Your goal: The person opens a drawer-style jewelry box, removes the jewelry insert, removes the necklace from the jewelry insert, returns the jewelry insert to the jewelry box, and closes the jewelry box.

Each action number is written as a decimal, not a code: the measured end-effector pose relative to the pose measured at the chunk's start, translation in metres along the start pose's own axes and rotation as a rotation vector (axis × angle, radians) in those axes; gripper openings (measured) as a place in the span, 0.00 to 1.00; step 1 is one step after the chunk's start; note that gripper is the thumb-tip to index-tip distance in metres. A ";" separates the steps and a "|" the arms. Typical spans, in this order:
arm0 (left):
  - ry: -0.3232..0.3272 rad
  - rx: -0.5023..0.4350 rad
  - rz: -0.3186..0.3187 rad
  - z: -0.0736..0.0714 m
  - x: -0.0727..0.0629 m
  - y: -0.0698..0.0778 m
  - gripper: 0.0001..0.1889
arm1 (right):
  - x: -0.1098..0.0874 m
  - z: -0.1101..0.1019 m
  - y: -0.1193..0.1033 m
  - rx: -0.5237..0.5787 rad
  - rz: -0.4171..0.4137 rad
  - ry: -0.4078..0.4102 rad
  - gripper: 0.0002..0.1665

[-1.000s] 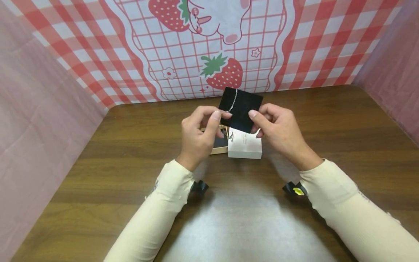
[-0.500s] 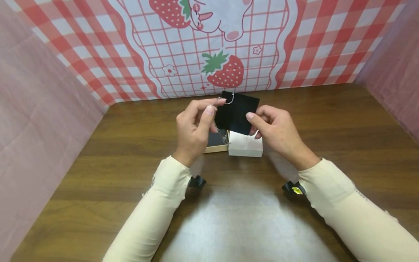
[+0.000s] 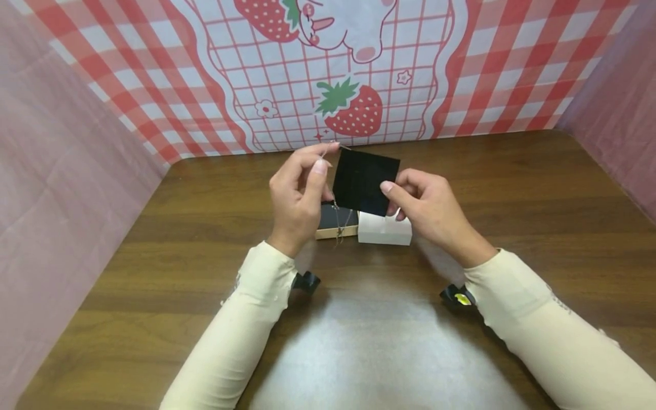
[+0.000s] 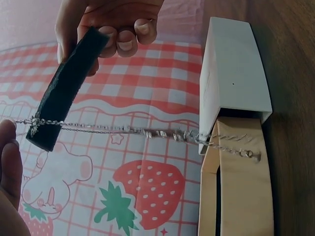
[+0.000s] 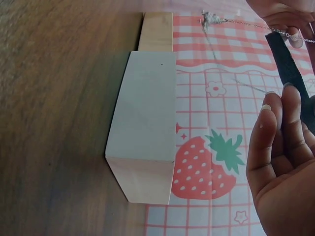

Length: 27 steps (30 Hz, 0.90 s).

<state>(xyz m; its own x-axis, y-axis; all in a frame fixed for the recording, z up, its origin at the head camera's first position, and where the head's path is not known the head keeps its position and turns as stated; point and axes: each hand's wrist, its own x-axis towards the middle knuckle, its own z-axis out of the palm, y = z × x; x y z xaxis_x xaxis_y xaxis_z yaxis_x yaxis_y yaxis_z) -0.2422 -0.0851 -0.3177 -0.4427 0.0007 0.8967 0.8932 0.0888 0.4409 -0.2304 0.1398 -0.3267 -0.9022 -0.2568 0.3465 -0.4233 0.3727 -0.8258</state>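
Observation:
My right hand pinches a thin black square pad by its right edge, thumb on the front. Beside the pad's left edge, my left hand pinches a fine silver chain between thumb and fingers. Part of the chain runs to the pad's upper left corner in the head view, and the rest dangles below in a bunched strand. From the left wrist, the pad shows nearly edge-on with the chain crossing one end. The right wrist view shows a clump of chain hanging near the drawer.
Behind and below the hands, a white box sleeve lies on the wooden table. A tan-walled drawer with a dark inside sticks out of its left side. A strawberry-print checked cloth covers the back wall.
My left hand has shifted left and up with the chain, which no longer lies across the pad's face and dangles lower. The right hand has moved the pad slightly left and down.

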 end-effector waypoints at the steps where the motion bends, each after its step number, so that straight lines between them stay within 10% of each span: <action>1: 0.002 0.010 0.003 0.000 0.000 0.000 0.10 | 0.000 0.000 0.000 -0.002 0.002 -0.002 0.17; 27: -0.016 0.011 -0.027 -0.003 -0.001 -0.001 0.10 | -0.002 0.003 0.001 0.012 -0.019 -0.022 0.16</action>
<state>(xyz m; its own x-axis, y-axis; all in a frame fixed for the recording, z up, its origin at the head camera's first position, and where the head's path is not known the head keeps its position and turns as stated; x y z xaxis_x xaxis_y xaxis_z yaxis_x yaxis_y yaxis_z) -0.2421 -0.0882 -0.3188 -0.4676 0.0139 0.8838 0.8801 0.1000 0.4641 -0.2292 0.1379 -0.3297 -0.8919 -0.2833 0.3525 -0.4392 0.3565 -0.8246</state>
